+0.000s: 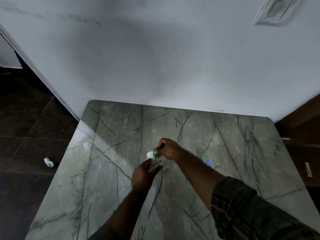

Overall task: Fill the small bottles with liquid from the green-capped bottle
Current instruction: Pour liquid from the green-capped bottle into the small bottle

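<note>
The room is dimly lit. A big soft shadow is cast on the white wall [216,70]. A bright band of light is seen across the left of the stone table [230,153]. The left hand [143,174] and right hand [168,150] are blurred a little. Lines are bent near the edges.

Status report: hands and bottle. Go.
Left hand gripping clear bottle. Right hand pinching green cap. Blue-capped bottle off to the right, nothing in the way.
</note>
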The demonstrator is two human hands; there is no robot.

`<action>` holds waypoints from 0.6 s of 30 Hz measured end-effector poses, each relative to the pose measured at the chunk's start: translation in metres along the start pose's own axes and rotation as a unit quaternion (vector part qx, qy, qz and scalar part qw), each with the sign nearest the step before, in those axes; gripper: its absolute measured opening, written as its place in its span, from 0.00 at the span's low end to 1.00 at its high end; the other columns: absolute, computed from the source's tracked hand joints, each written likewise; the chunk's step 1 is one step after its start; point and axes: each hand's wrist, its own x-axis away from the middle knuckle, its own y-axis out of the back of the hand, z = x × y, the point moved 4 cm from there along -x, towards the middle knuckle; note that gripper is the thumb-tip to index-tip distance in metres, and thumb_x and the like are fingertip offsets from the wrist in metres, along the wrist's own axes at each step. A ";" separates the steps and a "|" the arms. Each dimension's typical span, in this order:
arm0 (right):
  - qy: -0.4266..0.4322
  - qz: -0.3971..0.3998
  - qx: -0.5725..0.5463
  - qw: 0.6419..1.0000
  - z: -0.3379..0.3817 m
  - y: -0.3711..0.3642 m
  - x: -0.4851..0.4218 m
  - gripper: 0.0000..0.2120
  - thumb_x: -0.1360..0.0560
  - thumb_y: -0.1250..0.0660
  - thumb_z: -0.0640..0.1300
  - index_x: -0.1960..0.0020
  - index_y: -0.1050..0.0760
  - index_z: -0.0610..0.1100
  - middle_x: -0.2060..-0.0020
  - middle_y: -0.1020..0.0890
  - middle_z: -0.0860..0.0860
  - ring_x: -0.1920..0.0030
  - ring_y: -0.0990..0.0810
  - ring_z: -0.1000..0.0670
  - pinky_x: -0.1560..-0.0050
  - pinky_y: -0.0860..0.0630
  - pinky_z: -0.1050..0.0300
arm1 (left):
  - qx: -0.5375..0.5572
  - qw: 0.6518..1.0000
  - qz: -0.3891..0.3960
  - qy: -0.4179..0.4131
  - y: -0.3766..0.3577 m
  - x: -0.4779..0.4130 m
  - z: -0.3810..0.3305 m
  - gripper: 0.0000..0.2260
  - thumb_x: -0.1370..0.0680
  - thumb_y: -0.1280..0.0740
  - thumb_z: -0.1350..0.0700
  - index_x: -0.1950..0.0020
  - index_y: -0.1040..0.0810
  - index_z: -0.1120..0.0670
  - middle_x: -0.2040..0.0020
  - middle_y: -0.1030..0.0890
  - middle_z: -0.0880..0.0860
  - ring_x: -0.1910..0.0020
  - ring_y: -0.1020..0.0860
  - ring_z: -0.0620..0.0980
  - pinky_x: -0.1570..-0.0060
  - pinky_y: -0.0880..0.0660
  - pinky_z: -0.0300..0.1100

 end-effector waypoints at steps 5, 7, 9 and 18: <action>-0.005 0.003 -0.014 1.000 -0.005 -0.004 -0.001 0.12 0.30 0.24 0.44 0.50 0.22 0.42 0.52 0.16 0.46 0.54 0.22 0.50 0.56 0.26 0.56 | -0.023 1.000 0.004 -0.002 -0.005 -0.003 0.004 0.21 0.30 0.28 0.38 0.42 0.19 0.47 0.56 0.15 0.46 0.59 0.18 0.41 0.60 0.22 0.38; -0.005 0.003 -0.019 1.000 -0.006 -0.004 -0.001 0.13 0.30 0.24 0.44 0.49 0.22 0.41 0.51 0.16 0.46 0.52 0.21 0.49 0.52 0.24 0.54 | -0.029 1.000 0.010 -0.005 -0.006 -0.003 0.005 0.21 0.30 0.29 0.36 0.43 0.19 0.47 0.56 0.16 0.45 0.60 0.19 0.41 0.59 0.21 0.39; -0.006 0.005 -0.020 1.000 -0.004 -0.003 -0.001 0.13 0.30 0.24 0.44 0.48 0.22 0.41 0.51 0.16 0.46 0.51 0.20 0.48 0.51 0.24 0.54 | -0.028 1.000 0.011 -0.007 -0.006 -0.004 0.006 0.20 0.30 0.29 0.36 0.44 0.19 0.46 0.57 0.16 0.44 0.59 0.19 0.39 0.57 0.19 0.41; 0.016 -0.010 0.000 1.000 -0.009 -0.005 0.001 0.12 0.29 0.25 0.46 0.50 0.23 0.42 0.53 0.17 0.46 0.56 0.22 0.50 0.57 0.27 0.58 | -0.047 0.998 0.019 -0.021 -0.009 -0.007 0.008 0.20 0.31 0.30 0.35 0.46 0.19 0.46 0.59 0.17 0.44 0.62 0.19 0.39 0.60 0.20 0.40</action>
